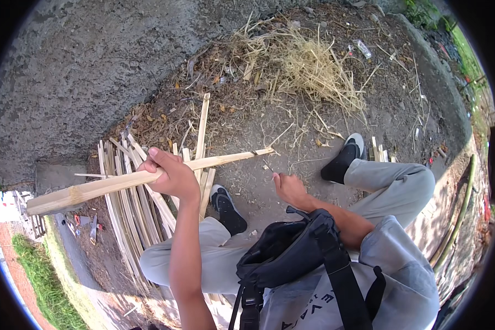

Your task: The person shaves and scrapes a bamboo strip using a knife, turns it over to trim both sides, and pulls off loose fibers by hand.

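My left hand (pixel 173 175) is wrapped round a long, pale bamboo strip (pixel 104 188) and holds it up at a slant. The strip's broad end points to the lower left and carries a rough node. Its narrow end reaches right, to just above my right hand (pixel 291 190). That hand is closed, with a thin, knife-like tool (pixel 270 170) sticking out of the fingers toward the strip. Most of this tool is hidden or too small to make out. A dark mark crosses the strip near its narrow tip; I cannot tell whether the tool touches there.
Many bamboo strips (pixel 127 206) lie in a bundle by my left leg. A few shorter pieces (pixel 378 149) lie beside my right foot. Ahead is a heap of straw-like shavings (pixel 313 69). A rough concrete wall (pixel 93 66) rises at the left. A black waist bag (pixel 283 253) rests at my lap.
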Available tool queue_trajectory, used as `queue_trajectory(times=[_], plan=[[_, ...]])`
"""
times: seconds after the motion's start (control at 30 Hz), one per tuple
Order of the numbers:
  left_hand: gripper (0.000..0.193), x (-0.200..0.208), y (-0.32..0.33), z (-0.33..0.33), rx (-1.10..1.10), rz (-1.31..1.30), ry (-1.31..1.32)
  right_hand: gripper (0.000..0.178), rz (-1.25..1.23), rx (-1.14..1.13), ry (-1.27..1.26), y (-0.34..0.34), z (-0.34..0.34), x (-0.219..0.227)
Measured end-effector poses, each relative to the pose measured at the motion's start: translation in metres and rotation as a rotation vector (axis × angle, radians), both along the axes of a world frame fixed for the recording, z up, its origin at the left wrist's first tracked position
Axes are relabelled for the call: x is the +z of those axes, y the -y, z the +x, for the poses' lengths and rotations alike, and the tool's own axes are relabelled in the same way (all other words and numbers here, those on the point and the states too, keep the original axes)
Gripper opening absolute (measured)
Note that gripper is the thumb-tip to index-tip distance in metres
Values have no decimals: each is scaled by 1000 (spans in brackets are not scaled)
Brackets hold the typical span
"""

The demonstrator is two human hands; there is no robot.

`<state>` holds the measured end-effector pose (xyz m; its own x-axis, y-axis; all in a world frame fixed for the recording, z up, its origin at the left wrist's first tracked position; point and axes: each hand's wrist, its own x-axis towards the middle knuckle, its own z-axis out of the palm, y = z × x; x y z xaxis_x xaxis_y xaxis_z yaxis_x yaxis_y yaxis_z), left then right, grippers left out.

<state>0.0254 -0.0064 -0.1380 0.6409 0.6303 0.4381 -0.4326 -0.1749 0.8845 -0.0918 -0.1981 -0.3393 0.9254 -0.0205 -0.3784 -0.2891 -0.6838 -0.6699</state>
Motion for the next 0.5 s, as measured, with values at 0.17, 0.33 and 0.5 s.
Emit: queue_trajectory(times=[0.17,0.33,0.5], plan=[[35,1,4,-2,-22,-35,14,55,246,129,220,-7,-3,-5],[34,-6,1,2,12,34,3,56,-97,-97,-141,43,1,-83],[34,-1,-2,-5,-74,8,24,52,67,-39,4,-10,18,-1]])
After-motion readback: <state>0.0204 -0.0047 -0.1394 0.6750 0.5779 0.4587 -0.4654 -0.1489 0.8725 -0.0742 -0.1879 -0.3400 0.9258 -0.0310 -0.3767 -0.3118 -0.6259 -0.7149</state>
